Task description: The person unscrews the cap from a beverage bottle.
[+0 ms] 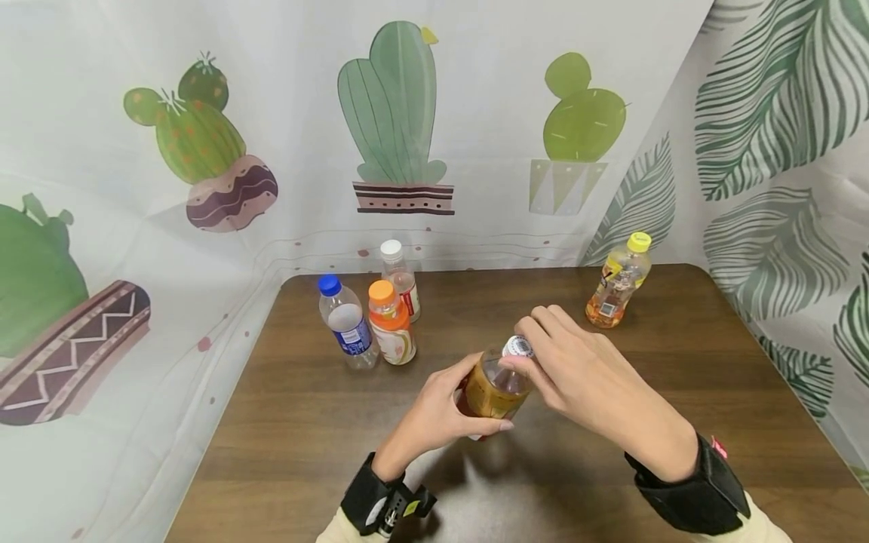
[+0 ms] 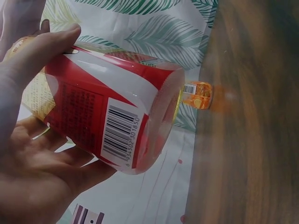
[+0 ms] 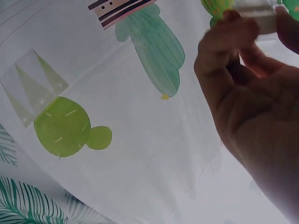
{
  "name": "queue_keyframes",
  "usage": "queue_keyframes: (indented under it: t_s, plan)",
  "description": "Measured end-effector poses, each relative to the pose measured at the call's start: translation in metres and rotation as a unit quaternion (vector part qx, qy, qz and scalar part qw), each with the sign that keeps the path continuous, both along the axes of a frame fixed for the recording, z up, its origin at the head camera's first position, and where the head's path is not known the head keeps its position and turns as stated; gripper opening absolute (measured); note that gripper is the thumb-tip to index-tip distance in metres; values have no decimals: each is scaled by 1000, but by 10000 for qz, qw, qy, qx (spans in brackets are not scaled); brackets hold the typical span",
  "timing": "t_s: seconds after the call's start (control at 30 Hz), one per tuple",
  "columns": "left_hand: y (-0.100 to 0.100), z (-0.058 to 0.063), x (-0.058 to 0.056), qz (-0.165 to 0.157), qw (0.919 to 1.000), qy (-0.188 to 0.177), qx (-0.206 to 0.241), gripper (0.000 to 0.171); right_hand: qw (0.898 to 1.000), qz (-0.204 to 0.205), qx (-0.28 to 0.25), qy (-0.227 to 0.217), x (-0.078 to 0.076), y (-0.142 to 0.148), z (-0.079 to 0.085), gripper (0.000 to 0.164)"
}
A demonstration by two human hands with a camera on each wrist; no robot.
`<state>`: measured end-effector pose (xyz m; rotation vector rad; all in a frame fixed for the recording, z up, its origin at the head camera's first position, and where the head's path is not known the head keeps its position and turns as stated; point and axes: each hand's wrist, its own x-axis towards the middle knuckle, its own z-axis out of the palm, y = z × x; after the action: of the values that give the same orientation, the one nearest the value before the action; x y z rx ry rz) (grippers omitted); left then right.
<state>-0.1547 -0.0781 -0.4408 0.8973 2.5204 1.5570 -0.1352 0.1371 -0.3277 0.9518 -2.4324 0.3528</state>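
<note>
Left hand (image 1: 437,411) wide around red-labelled bottle (image 2: 107,105)

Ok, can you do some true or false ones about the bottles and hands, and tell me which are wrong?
1. The left hand grips a bottle. True.
2. The right hand pinches a blue cap. False: the right hand pinches a white cap.
3. The orange-capped bottle lies on its side. False: the orange-capped bottle stands upright.
4. The yellow-capped bottle stands apart from the other standing bottles. True.
5. The blue-capped bottle is on the table. True.
</note>
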Motion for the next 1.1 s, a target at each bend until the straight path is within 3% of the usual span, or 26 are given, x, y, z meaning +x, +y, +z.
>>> queue_keyframes:
  t_s: [0.27, 0.4, 0.63, 0.8, 1.0, 1.1]
  plan:
    - [0, -3, 0, -113, 9999, -43, -56, 77, 9995, 181, 103, -250, 3, 5, 0, 27]
    - [2, -5, 0, -55, 10000, -30, -65, 78, 9991, -164, -2, -396, 4, 5, 1, 39]
    - [3, -4, -2, 238, 9982, 523, -172, 81, 9936, -1056, -393, 40, 8, -3, 2, 57]
    - [3, -4, -2, 384, 9967, 647, -307, 83, 9888, -1466, -214, 154, 5, -10, -4, 72]
    - [4, -3, -3, 349, 9964, 669, -390, 81, 9862, -1539, -322, 519, 2, -13, -11, 54]
    - [3, -2, -3, 332, 9966, 650, -394, 80, 9888, -1406, -397, 314, 3, -13, -9, 46]
